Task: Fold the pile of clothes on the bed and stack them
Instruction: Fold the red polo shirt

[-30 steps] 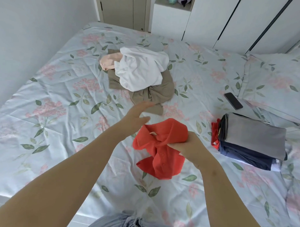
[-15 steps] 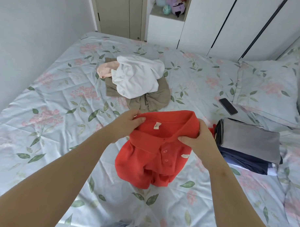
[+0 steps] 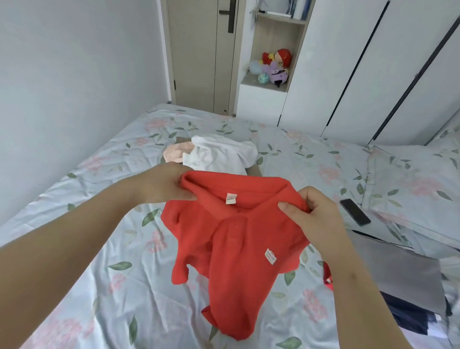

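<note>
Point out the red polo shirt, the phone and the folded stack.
red polo shirt [image 3: 220,273], head view, on its chest below the buttons.
phone [image 3: 355,212], head view, middle of its dark screen.
folded stack [image 3: 402,279], head view, on the grey top garment.

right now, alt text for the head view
A left hand and a right hand hold a red polo shirt up by its shoulders over a floral bed. Behind lies an unfolded pile; a folded stack and phone lie at right.
</note>
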Tool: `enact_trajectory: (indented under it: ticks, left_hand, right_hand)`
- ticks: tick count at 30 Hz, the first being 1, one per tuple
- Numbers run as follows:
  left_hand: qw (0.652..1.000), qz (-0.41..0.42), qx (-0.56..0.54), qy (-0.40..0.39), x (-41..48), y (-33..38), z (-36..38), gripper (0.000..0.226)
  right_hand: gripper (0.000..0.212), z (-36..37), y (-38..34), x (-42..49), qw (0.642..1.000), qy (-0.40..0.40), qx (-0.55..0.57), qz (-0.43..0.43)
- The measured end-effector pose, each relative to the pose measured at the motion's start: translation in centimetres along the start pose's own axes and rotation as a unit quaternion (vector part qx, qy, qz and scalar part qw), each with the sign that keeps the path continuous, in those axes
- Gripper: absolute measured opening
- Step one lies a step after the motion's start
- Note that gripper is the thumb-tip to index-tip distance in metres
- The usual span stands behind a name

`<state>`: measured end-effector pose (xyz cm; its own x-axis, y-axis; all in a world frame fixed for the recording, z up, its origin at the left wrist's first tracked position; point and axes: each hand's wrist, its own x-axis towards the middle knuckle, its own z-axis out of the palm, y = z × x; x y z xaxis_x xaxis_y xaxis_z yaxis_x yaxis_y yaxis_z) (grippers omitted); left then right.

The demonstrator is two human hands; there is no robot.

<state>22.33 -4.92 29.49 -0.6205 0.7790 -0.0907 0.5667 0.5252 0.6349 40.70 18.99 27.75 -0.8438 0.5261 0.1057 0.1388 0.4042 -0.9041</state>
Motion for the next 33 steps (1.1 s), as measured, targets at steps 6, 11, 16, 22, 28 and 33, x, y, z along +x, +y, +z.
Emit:
enact_trajectory:
  ticks: [6,11,16,22,28,33]
  left_hand:
    - [0.963,-0.004,-0.242,0.120,-1.6,0.1,-0.5,0.015]
    - [0.963,0.068,-0.153,0.213,-3.3,0.4,-2.6,0.022]
    - [0.978,0.074,-0.050,0.187,-6.9,-1.9,-5.4,0.024]
    - [0.976,0.095,-0.142,0.132,-13.3,-4.0,-9.0,0.021]
    - [0.945,0.102,-0.302,0.069,-17.1,-4.2,-12.0,0.018]
    - [0.921,0.104,-0.372,0.040,-16.8,-3.7,-13.7,0.016]
  right_hand:
    - [0.011,-0.6,-2.0,-0.3,0.999,0.027,0.032,-0.028]
    - [0.015,0.6,-4.3,-1.0,0.996,0.052,0.043,-0.054]
    - [0.010,3.6,-6.3,-4.0,0.994,0.087,0.036,-0.057]
    - [0.016,8.0,-10.6,-10.2,0.989,0.127,0.055,-0.060]
    - [0.020,9.6,-15.6,-14.4,0.982,0.148,0.101,-0.063]
    - [0.014,8.8,-17.8,-14.3,0.980,0.135,0.135,-0.059]
